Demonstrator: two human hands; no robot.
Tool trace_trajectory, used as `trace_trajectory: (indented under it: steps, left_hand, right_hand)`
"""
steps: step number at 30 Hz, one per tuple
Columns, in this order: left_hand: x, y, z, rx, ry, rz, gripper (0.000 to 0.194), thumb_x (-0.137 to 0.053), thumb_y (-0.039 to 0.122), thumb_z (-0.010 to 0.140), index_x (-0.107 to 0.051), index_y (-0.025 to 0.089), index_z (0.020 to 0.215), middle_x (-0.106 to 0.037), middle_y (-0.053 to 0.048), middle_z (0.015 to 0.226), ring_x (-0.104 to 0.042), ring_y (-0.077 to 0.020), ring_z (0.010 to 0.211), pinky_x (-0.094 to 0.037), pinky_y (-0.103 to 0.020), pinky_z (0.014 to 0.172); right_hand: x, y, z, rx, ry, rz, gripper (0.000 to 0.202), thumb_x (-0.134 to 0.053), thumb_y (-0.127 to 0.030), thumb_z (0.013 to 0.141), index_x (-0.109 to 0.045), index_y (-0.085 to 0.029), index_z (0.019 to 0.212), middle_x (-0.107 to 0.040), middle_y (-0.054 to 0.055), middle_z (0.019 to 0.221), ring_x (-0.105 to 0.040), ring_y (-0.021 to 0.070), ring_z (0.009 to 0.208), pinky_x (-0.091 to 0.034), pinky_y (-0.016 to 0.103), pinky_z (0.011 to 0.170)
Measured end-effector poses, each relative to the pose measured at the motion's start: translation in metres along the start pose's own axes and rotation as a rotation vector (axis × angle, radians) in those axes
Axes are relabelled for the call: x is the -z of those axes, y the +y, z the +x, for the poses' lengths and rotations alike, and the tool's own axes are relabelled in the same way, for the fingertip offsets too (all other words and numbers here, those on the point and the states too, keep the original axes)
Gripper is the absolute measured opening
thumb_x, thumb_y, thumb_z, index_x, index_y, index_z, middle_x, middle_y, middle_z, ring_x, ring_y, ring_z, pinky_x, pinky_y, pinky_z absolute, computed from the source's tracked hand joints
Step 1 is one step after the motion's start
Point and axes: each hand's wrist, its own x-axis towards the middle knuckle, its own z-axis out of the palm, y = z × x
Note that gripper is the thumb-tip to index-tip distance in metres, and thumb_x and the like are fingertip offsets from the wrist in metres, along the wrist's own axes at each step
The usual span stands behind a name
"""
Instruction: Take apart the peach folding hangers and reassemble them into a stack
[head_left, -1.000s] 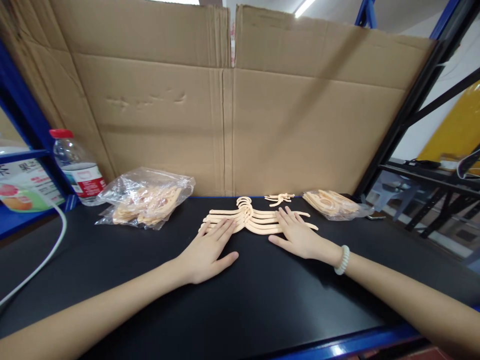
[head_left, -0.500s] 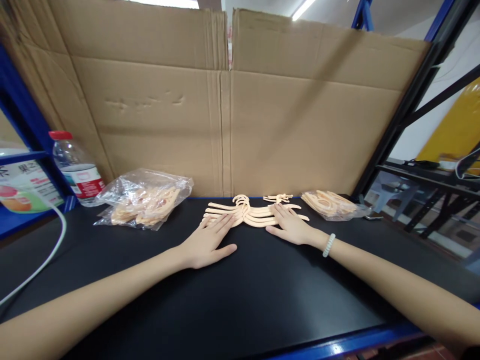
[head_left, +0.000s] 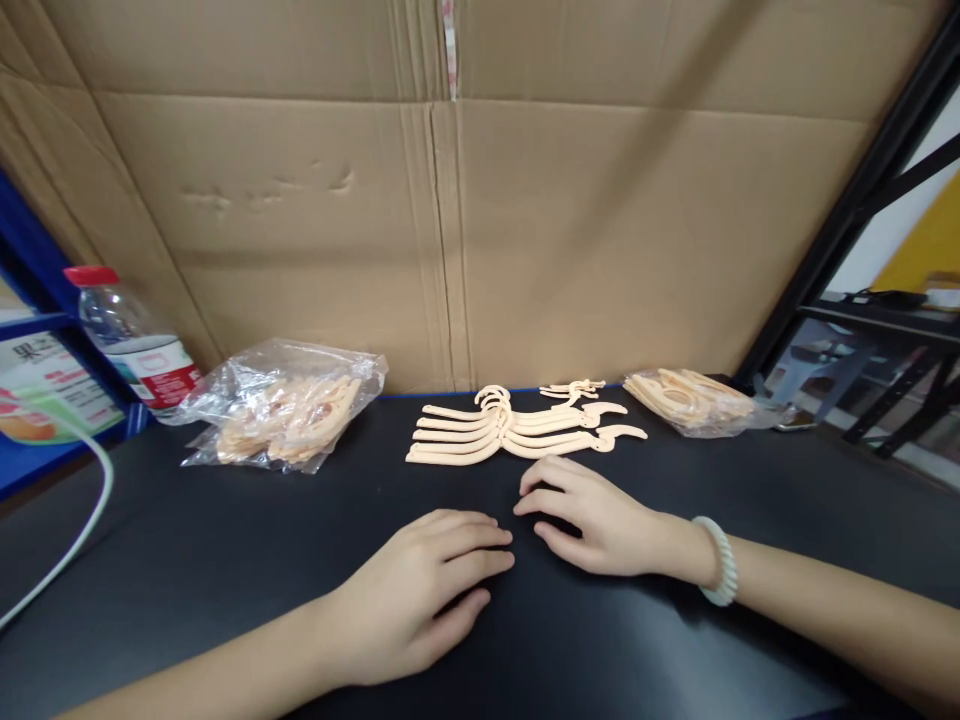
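Observation:
Several cream plastic clothes hangers (head_left: 457, 436) lie nested in a row on the black table (head_left: 315, 540), their hooks bunched at the middle. Two of their right arms end in curved, bent-out pieces. My left hand (head_left: 420, 590) rests low over the table in front of them, fingers apart and holding nothing. Closer to the hangers is my right hand (head_left: 592, 515), wearing a pale beaded bracelet (head_left: 721, 562); its fingers are slightly curled and spread, with nothing in them. Just behind the hangers lies a small pile of cream pieces (head_left: 574, 389).
A clear bag (head_left: 281, 410) of cream parts lies at left, another bag (head_left: 694, 400) at right. A red-capped bottle (head_left: 135, 345) stands by the blue frame, near a white cable (head_left: 101, 490). Cardboard (head_left: 315, 240) walls off the back.
Both hands have lifted off the hangers and drawn back toward me, leaving them uncovered. The head view has tilted down and come closer.

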Motion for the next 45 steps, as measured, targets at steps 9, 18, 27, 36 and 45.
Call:
trace_trajectory:
  steps: [9, 18, 27, 36, 45]
  left_hand:
    - [0.004, -0.005, 0.002, -0.004, -0.024, -0.013, 0.039, -0.048, 0.014, 0.09, -0.058, 0.021, 0.128, -0.062, -0.008, 0.132, -0.057, -0.0252, 0.121, -0.048, -0.041, 0.103]
    - [0.005, -0.004, 0.002, -0.005, -0.053, 0.024, 0.039, -0.046, 0.014, 0.091, -0.056, 0.02, 0.129, -0.06, -0.009, 0.133, -0.056, -0.024, 0.123, -0.048, -0.04, 0.103]
    - [0.005, -0.005, 0.002, 0.006, -0.066, 0.004, 0.041, -0.047, 0.014, 0.09, -0.054, 0.021, 0.13, -0.06, -0.009, 0.134, -0.054, -0.0243, 0.124, -0.047, -0.04, 0.105]
    - [0.007, -0.003, 0.004, 0.003, -0.064, 0.004, 0.041, -0.048, 0.012, 0.089, -0.055, 0.02, 0.129, -0.061, -0.009, 0.133, -0.055, -0.0247, 0.123, -0.048, -0.04, 0.104]
    - [0.007, -0.003, 0.004, 0.008, -0.042, -0.021, 0.042, -0.049, 0.012, 0.088, -0.056, 0.023, 0.129, -0.062, -0.009, 0.131, -0.056, -0.0247, 0.122, -0.048, -0.04, 0.103]
  right_hand:
    - [0.01, 0.012, -0.003, -0.129, -0.058, 0.302, 0.024, -0.055, -0.014, 0.092, -0.063, -0.021, 0.115, -0.057, 0.007, 0.116, -0.054, 0.0188, 0.11, -0.043, 0.036, 0.099]
    - [0.012, 0.007, -0.002, -0.134, -0.093, 0.279, 0.027, -0.056, -0.012, 0.091, -0.062, -0.019, 0.116, -0.054, 0.009, 0.118, -0.051, 0.0192, 0.113, -0.042, 0.036, 0.102]
    - [0.011, 0.006, -0.004, -0.106, -0.09, 0.224, 0.027, -0.052, -0.014, 0.092, -0.06, -0.021, 0.118, -0.054, 0.01, 0.119, -0.053, 0.02, 0.113, -0.044, 0.037, 0.101]
    - [0.01, 0.005, -0.005, -0.072, -0.085, 0.161, 0.029, -0.05, -0.013, 0.092, -0.058, -0.02, 0.119, -0.055, 0.01, 0.119, -0.053, 0.0209, 0.112, -0.046, 0.038, 0.099]
    - [0.01, 0.0, -0.004, -0.017, -0.095, 0.052, 0.03, -0.046, -0.011, 0.091, -0.057, -0.017, 0.118, -0.056, 0.012, 0.116, -0.053, 0.0226, 0.108, -0.048, 0.04, 0.096]
